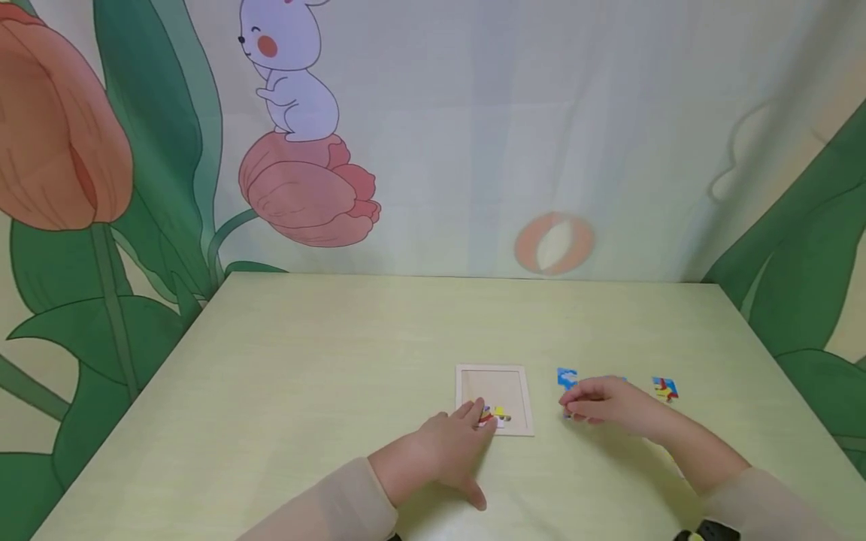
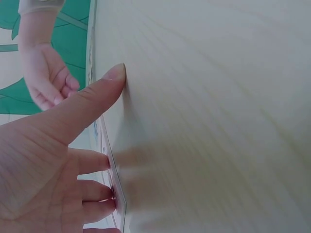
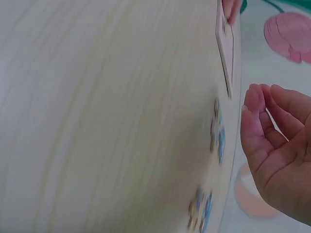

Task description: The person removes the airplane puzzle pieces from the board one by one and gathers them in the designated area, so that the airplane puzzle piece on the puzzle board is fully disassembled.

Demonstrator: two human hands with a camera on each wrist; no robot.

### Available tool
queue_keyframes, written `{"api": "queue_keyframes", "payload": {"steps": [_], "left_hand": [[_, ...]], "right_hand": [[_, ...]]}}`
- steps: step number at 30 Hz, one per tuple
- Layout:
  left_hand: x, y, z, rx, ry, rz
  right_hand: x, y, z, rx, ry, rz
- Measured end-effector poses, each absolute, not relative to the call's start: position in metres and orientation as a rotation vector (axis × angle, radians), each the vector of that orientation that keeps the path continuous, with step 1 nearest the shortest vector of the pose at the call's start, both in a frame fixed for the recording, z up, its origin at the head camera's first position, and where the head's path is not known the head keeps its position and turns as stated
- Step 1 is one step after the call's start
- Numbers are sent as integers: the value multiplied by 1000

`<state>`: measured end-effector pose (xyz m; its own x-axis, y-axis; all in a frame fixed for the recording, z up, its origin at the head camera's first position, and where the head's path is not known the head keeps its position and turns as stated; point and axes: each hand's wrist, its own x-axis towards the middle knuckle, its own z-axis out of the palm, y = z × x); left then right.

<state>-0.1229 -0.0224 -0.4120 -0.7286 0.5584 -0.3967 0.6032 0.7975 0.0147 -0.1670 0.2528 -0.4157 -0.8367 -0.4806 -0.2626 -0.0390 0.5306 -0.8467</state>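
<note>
A small light wooden puzzle tray (image 1: 529, 402) lies on the table, with a colourful puzzle piece (image 1: 501, 413) in its lower part. My left hand (image 1: 452, 449) rests on the tray's lower left with fingers spread, partly covering the picture. In the left wrist view its fingertips touch the tray's edge, thumb out to the side. To the right of the tray, my right hand (image 1: 612, 406) hovers over loose puzzle pieces. Its fingers are loosely curved, and nothing shows between them in the right wrist view. A blue piece (image 1: 566, 377) lies just beyond its fingertips.
Another puzzle piece (image 1: 665, 388), blue, red and yellow, lies right of my right hand. Other pieces are partly hidden under that hand and forearm. The pale table (image 1: 325, 361) ends at a curtain (image 1: 433, 150) printed with tulips and a rabbit.
</note>
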Motion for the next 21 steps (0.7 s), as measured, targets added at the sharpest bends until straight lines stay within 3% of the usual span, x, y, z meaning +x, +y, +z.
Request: {"api": "queue_keyframes", "payload": {"steps": [11, 21], "left_hand": [[-124, -25, -416, 957, 2697, -229], [-122, -29, -415, 970, 2677, -206]], "right_hand": [[-168, 184, -428, -630, 2486, -1027], [-165, 171, -431, -736, 2579, -828]]}}
